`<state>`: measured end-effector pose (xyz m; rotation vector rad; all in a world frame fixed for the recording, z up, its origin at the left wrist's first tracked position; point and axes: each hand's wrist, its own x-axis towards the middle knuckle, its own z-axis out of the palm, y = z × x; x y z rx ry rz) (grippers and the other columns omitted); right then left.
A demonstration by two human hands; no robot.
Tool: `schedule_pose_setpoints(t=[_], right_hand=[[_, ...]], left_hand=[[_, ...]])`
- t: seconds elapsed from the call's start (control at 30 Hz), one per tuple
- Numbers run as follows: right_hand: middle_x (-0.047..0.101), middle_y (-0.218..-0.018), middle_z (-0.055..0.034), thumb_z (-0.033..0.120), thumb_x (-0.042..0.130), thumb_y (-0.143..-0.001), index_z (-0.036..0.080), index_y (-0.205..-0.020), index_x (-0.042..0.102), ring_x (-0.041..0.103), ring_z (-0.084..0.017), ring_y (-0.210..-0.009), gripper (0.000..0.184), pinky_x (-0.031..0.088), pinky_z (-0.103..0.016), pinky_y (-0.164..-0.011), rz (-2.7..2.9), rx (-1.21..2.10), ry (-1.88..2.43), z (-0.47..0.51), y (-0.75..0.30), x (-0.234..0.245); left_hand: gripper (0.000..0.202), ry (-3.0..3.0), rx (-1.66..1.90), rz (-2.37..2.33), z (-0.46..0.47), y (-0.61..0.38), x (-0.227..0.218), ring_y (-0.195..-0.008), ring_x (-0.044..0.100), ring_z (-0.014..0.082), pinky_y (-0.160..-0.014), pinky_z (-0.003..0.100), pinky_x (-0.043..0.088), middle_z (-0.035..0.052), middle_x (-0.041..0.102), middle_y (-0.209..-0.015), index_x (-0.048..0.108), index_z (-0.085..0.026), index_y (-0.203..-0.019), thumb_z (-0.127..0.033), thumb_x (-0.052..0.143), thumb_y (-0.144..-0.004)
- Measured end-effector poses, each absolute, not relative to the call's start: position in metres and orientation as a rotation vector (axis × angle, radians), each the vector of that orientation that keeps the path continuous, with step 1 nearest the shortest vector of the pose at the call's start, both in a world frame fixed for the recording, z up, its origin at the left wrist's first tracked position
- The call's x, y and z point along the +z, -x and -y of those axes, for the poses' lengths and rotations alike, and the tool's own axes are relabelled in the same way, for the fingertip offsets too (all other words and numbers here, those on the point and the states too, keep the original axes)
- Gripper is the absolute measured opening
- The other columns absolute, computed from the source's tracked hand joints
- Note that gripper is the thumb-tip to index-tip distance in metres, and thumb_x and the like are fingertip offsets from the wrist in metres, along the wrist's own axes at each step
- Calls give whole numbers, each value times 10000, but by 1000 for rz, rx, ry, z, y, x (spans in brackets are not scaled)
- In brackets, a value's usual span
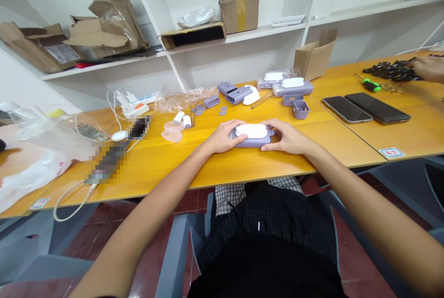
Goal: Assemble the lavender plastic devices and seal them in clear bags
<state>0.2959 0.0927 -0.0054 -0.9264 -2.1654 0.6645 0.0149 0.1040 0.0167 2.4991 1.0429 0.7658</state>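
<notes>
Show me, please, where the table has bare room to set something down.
One bare patch of table lies left of the left hand, between the peach pieces and the front edge. Another lies between the right hand and the silver-edged phone. Behind the hands it is crowded with purple casings and a spring; the left end holds plastic bags.

White-topped purple cases [251, 132]: three; one mid-dial, two toward one o'clock
White cylinders [187, 122]: two, between nine and ten
Phones [378, 108] between two and three: two
Screwdriver [371, 85]: one, toward two
Edge stickers [391, 152]: two
</notes>
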Motion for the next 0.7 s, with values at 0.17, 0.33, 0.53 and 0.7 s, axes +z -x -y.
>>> schedule_pose_setpoints(t=[0.17, 0.33, 0.53, 0.7], right_hand=[[696, -1261, -114, 535, 895, -731, 232, -1302, 671, 657, -312, -1090, 685, 555, -483, -962, 2156, 655, 930, -94, -296, -6], [692, -1258, -115, 507, 884, -747, 234, -1320, 658, 652, -310, -1099, 674, 554, -485, -960, 2161, 650, 940, -93, -295, -4], [685, -1268, -109, 475, 875, -764, 229, -1320, 647, 651, -308, -1123, 649, 550, -501, -996, 2173, 626, 954, -93, -294, -4], [656, -1359, -144, 464, 794, -863, 228, -1443, 599, 627, -341, -1254, 655, 506, -560, -1099, 2190, 550, 955, -95, -290, -8]], left_hand=[[477, -2520, 775, -1032, -107, -15, 15, -1171, 678, 281, -1068, 423, 494, 103, 730, -1270, 663, -189, -1294, -534, 618, -969], [478, -2510, 768, -1043, -108, -13, 15, -1173, 680, 279, -1079, 431, 496, 101, 729, -1282, 662, -195, -1304, -533, 625, -968], [484, -2486, 756, -1098, -109, -15, 15, -1205, 673, 284, -1113, 452, 485, 100, 724, -1312, 653, -205, -1321, -525, 631, -958], [544, -2438, 769, -1156, -111, -13, 14, -1234, 662, 309, -1136, 472, 475, 112, 716, -1335, 638, -200, -1344, -576, 618, -951]])
